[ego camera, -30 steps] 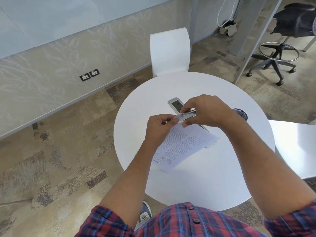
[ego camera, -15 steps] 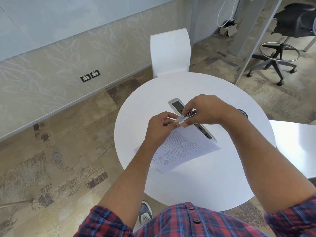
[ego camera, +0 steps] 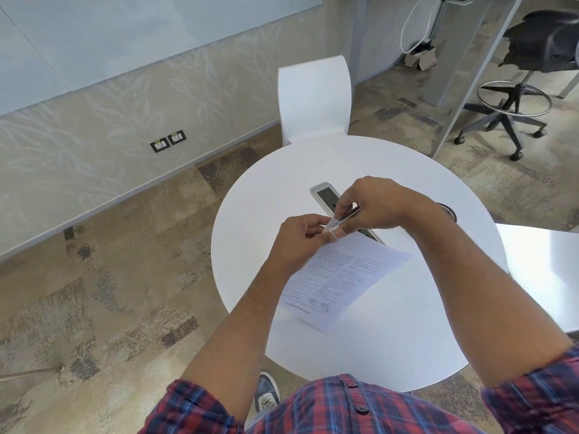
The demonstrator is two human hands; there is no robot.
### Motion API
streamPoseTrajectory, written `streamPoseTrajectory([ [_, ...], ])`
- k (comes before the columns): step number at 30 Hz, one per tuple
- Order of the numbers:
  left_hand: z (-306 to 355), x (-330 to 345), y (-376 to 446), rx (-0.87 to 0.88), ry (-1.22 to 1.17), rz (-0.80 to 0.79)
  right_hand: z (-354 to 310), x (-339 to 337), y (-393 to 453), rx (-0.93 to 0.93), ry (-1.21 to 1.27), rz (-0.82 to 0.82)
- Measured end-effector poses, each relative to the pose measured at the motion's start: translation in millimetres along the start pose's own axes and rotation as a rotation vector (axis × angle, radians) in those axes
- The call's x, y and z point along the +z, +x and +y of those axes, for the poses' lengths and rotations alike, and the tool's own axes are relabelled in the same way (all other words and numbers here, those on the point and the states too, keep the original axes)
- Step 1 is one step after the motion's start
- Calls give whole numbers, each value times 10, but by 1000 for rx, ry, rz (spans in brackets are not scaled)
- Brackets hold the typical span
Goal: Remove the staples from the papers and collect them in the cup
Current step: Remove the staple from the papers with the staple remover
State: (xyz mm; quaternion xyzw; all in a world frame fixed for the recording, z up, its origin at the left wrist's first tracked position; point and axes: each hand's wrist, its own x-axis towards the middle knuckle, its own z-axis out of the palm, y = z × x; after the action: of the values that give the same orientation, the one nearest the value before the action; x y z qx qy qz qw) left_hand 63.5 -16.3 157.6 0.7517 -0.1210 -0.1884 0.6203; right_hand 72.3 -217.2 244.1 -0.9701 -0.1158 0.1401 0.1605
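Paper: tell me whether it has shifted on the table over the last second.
Yes. The paper has slid toward the person, uncovering more of the fixed power strip.

Staple not discernible: too small, and covered where the left hand (ego camera: 300,242) and right hand (ego camera: 372,205) meet over the paper's (ego camera: 341,277) top corner. Tool (ego camera: 344,216) in the right hand mostly concealed by fingers. Dark round object (ego camera: 448,210) largely behind the right wrist. Power strip (ego camera: 326,194) partly covered
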Motion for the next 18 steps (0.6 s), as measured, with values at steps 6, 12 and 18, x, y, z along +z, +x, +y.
streamPoseTrajectory([
  [6, 25, 9, -10, -17, 26, -112, 7, 1, 18, -15, -85, 5],
  [12, -22, 94, 12, -5, 63, -52, -73, -69, 19, -27, -178, -44],
  [18, 34, 144, 26, -2, 150, -37, -170, -168, 20, -30, -257, -133],
])
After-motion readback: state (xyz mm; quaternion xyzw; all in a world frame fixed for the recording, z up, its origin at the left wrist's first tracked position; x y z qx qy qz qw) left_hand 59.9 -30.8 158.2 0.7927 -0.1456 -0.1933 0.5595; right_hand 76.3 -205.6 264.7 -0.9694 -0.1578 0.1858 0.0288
